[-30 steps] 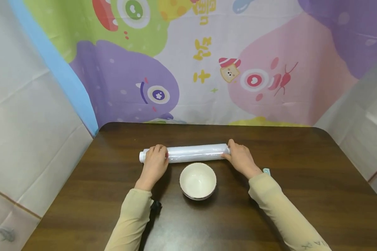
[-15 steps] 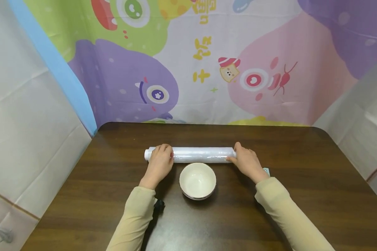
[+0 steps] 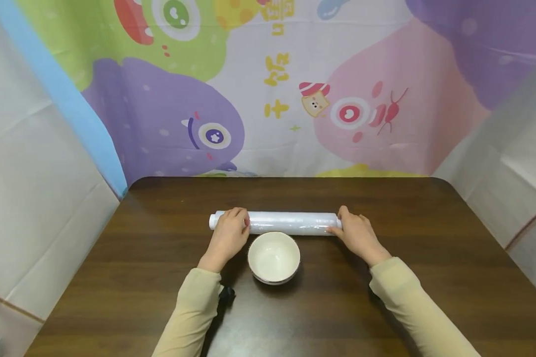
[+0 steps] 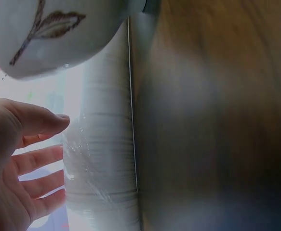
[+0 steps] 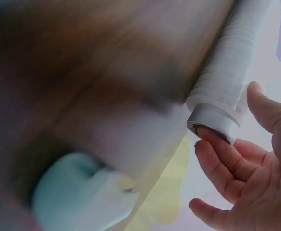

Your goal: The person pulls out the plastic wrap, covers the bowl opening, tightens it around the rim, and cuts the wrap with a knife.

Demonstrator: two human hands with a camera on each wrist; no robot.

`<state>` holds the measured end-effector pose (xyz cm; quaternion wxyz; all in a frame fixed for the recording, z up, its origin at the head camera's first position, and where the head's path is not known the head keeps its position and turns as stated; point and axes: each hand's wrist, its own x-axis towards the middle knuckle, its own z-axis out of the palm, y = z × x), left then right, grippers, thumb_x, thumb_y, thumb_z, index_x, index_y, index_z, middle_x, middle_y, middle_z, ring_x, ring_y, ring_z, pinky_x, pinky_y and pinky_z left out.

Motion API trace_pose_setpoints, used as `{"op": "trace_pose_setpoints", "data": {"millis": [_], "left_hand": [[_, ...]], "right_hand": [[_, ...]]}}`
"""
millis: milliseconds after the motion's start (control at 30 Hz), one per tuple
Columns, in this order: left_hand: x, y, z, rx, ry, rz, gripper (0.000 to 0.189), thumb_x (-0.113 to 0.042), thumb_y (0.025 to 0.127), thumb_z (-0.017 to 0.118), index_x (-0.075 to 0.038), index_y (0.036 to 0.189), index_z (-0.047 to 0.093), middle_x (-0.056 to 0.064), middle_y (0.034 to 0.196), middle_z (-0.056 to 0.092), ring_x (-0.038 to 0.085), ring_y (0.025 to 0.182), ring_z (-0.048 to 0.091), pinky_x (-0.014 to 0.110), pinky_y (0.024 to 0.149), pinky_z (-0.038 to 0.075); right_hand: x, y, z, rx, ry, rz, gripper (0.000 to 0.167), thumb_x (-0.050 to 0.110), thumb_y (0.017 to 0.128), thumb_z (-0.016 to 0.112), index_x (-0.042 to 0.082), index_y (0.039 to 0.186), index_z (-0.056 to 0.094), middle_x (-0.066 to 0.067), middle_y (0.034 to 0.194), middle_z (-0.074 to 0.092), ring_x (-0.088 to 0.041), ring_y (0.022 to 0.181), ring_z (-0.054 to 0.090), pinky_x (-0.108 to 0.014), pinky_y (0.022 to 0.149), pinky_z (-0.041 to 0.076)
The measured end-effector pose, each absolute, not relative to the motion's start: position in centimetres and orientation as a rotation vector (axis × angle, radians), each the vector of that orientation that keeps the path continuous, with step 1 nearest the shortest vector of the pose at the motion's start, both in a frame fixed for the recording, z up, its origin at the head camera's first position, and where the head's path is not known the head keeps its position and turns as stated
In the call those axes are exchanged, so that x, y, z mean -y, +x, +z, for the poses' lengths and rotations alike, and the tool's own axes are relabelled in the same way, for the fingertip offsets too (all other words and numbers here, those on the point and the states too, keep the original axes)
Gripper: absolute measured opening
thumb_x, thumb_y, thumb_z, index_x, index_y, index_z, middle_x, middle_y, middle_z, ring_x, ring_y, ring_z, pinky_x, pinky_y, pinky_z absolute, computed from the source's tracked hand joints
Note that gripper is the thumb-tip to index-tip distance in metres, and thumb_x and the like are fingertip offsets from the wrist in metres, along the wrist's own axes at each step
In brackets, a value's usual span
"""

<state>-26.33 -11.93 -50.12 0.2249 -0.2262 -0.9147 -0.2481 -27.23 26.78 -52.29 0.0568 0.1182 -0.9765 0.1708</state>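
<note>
A roll of cling film (image 3: 290, 223) lies crosswise on the table behind a cream bowl (image 3: 274, 258). My left hand (image 3: 228, 235) grips it near its left end. In the left wrist view the thumb rests on the film and the other fingertips pass out of sight behind the roll. My right hand (image 3: 359, 237) holds the right end. In the right wrist view a finger reaches into the end of the core (image 5: 212, 120), with the thumb beside the film. The bowl's outside (image 4: 48, 33) carries a brown leaf pattern in the left wrist view.
The dark wooden table (image 3: 129, 277) ends at a printed cartoon curtain (image 3: 286, 148). A blurred teal-and-white object (image 5: 85, 192) lies on the table near my right wrist. A small black item (image 3: 227, 295) sits at my left sleeve.
Both hands have shifted the roll to the right and slightly nearer, turning it from tilted to nearly level. The view has swung a little right. My right arm now hides the teal object in the head view.
</note>
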Motion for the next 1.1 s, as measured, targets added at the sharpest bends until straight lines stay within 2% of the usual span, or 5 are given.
{"op": "trace_pose_setpoints", "data": {"millis": [167, 467, 700, 867, 1100], "left_hand": [[11.3, -26.3, -50.3, 2.528, -0.618, -0.706, 0.019, 0.001, 0.089, 0.084, -0.005, 0.087, 0.066, 0.02, 0.107, 0.078, 0.049, 0.106, 0.074, 0.064, 0.098, 0.059], [11.6, -26.8, -51.0, 2.486, -0.649, -0.672, 0.018, 0.003, 0.089, 0.085, -0.007, 0.087, 0.07, 0.012, 0.097, 0.077, 0.037, 0.093, 0.074, 0.053, 0.089, 0.063], [11.7, -27.2, -51.4, 2.527, -0.586, -0.691, 0.014, -0.002, 0.093, 0.083, -0.009, 0.093, 0.071, 0.009, 0.093, 0.076, 0.035, 0.09, 0.075, 0.051, 0.078, 0.063], [11.8, -27.0, -51.1, 2.568, -0.569, -0.724, 0.015, -0.003, 0.096, 0.082, -0.01, 0.095, 0.07, 0.009, 0.094, 0.079, 0.032, 0.092, 0.079, 0.051, 0.081, 0.065], [12.3, -27.2, -51.1, 2.553, -0.587, -0.707, 0.032, 0.0, 0.089, 0.088, -0.007, 0.117, 0.074, 0.01, 0.102, 0.081, 0.036, 0.098, 0.079, 0.054, 0.086, 0.064]], "right_hand": [[-26.0, -25.6, -50.4, 2.981, 0.317, 0.507, 0.05, 0.044, 0.104, 0.08, 0.001, 0.117, 0.057, -0.014, 0.093, 0.078, -0.039, 0.096, 0.079, -0.078, 0.116, 0.046], [-20.6, -20.4, -42.2, 2.95, 0.414, 0.444, 0.061, 0.025, 0.103, 0.08, -0.007, 0.152, 0.06, -0.032, 0.163, 0.057, -0.054, 0.153, 0.053, -0.078, 0.13, 0.035], [-18.2, -21.0, -43.0, 2.81, 0.636, 0.408, 0.035, 0.011, 0.097, 0.087, -0.004, 0.127, 0.075, -0.028, 0.145, 0.072, -0.047, 0.137, 0.068, -0.067, 0.124, 0.049], [-17.4, -21.8, -43.8, 2.659, 0.627, 0.433, 0.012, -0.003, 0.093, 0.083, -0.003, 0.103, 0.075, -0.023, 0.116, 0.079, -0.043, 0.108, 0.078, -0.059, 0.102, 0.062], [-17.0, -21.9, -43.6, 2.634, 0.558, 0.526, 0.005, -0.003, 0.098, 0.08, -0.001, 0.098, 0.074, -0.02, 0.104, 0.078, -0.039, 0.094, 0.078, -0.054, 0.083, 0.065]]}}
